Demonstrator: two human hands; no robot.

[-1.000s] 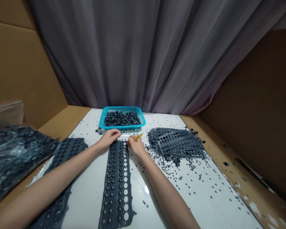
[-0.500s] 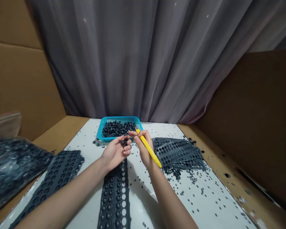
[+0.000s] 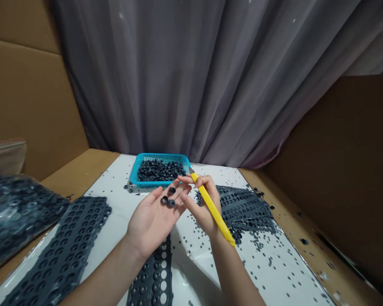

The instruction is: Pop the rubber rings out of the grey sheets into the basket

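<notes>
My left hand (image 3: pixel 148 225) lies palm up with its fingers stretched out. On its palm and fingers rest a few small black rubber caps (image 3: pixel 171 203). Wrapped in the curled fingers of my right hand (image 3: pixel 207 208) is a yellow craft knife (image 3: pixel 212 206), its pointed blade tipped up and away. The right fingertips are at the left fingers; whether they touch them I cannot tell. Below my left wrist lies a black rubber sheet (image 3: pixel 151 278) with rows of moulded caps and one column of round holes. A blue basket (image 3: pixel 134 174) full of black caps stands just beyond the hands.
Another moulded black sheet (image 3: pixel 62 242) lies at left, near a clear bag (image 3: pixel 17 216) filled with black parts. Punched sheets (image 3: pixel 245 208) are stacked at right, with small black discs scattered around them. Cardboard walls (image 3: pixel 341 161) and a grey curtain (image 3: pixel 153 76) surround the white table (image 3: pixel 191 272).
My left hand has uncurled and flattened, baring the black caps on it. My right hand, still round the craft knife, has moved slightly right. The view has shifted a little.
</notes>
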